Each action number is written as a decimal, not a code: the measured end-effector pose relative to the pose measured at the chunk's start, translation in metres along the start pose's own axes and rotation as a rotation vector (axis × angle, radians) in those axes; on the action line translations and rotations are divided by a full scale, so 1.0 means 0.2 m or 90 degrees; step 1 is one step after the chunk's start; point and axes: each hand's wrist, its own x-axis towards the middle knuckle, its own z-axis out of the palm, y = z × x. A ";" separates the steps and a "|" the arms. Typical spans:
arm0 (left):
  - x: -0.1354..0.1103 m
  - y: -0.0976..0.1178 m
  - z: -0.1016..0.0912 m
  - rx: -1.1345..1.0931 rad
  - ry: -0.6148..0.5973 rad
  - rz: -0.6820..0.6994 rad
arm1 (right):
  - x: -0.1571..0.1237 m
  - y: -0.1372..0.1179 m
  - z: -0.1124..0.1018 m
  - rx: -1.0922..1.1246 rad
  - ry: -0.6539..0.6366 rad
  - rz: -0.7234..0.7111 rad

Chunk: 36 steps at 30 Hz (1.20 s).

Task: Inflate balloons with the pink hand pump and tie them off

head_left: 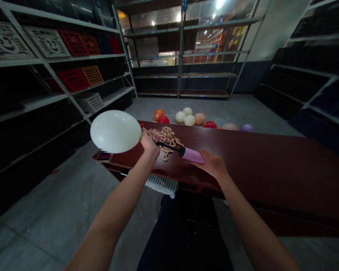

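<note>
A pale white balloon (115, 131), blown up large, sticks out to the left of my left hand (150, 142). The fingers of that hand are closed round the balloon's neck, where it meets the dark end of a hand balloon pump (194, 155). My right hand (213, 165) grips the pump's pink barrel, and a black rod runs from the barrel towards my left hand. Whatever sits inside the left fist is hidden. Behind the pump, a heap of beige looped pieces (167, 132) lies on the dark red table (260, 162).
Beyond the table's far edge, several balloons, including a white one (189, 120), an orange one (159, 114) and a purple one (246, 128), rest on the floor. Shelving with crates (73, 42) lines the left. A ribbed clear bundle (161, 183) is at the table's front edge.
</note>
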 end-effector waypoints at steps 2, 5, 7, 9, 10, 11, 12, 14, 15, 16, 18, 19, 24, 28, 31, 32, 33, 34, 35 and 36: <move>0.02 0.09 -0.03 -0.006 0.009 0.014 | 0.00 -0.01 0.00 -0.013 -0.005 -0.012; 0.03 0.19 -0.05 -0.004 0.013 0.044 | 0.00 -0.01 -0.01 -0.016 -0.008 -0.022; 0.02 0.22 -0.02 -0.002 0.002 0.060 | 0.01 -0.02 -0.01 -0.010 -0.005 -0.021; -0.01 0.23 0.02 -0.003 -0.015 0.080 | 0.00 -0.01 -0.01 -0.001 0.003 -0.010; -0.02 0.22 0.05 -0.004 -0.025 0.093 | 0.00 -0.01 0.00 0.004 0.010 0.000; -0.03 0.21 0.09 -0.005 -0.034 0.108 | 0.00 0.00 0.00 0.009 0.017 0.012; -0.04 0.19 0.13 -0.005 -0.045 0.123 | 0.00 0.00 0.01 0.015 0.026 0.026; -0.06 0.16 0.21 -0.004 -0.068 0.148 | 0.00 0.01 0.02 0.025 0.049 0.056; -0.07 0.15 0.25 -0.001 -0.081 0.155 | 0.00 0.02 0.03 0.030 0.062 0.069; -0.07 0.13 0.30 0.004 -0.094 0.160 | 0.00 0.02 0.04 0.036 0.074 0.080; -0.08 0.09 0.38 0.019 -0.116 0.168 | 0.00 0.03 0.04 0.048 0.089 0.098; -0.08 0.06 0.42 0.029 -0.124 0.170 | 0.00 0.03 0.04 0.056 0.092 0.106; -0.12 -0.22 0.52 0.100 -0.144 0.126 | 0.01 0.03 0.03 0.084 0.092 0.160; -0.16 -0.46 0.50 0.131 -0.141 0.064 | 0.02 0.04 0.03 0.082 0.082 0.187; -0.15 -0.53 0.47 0.130 -0.137 0.050 | 0.02 0.04 0.03 0.076 0.078 0.191; -0.14 -0.53 0.45 0.128 -0.133 0.045 | 0.02 0.03 0.03 0.074 0.076 0.189; -0.12 -0.52 0.43 0.126 -0.128 0.040 | 0.03 0.03 0.02 0.072 0.075 0.185; -0.10 -0.50 0.41 0.122 -0.124 0.032 | 0.03 0.02 0.02 0.069 0.075 0.180; -0.08 -0.49 0.38 0.118 -0.120 0.022 | 0.03 0.02 0.02 0.066 0.072 0.171; -0.07 -0.47 0.35 0.110 -0.116 0.013 | 0.03 0.01 0.01 0.062 0.069 0.161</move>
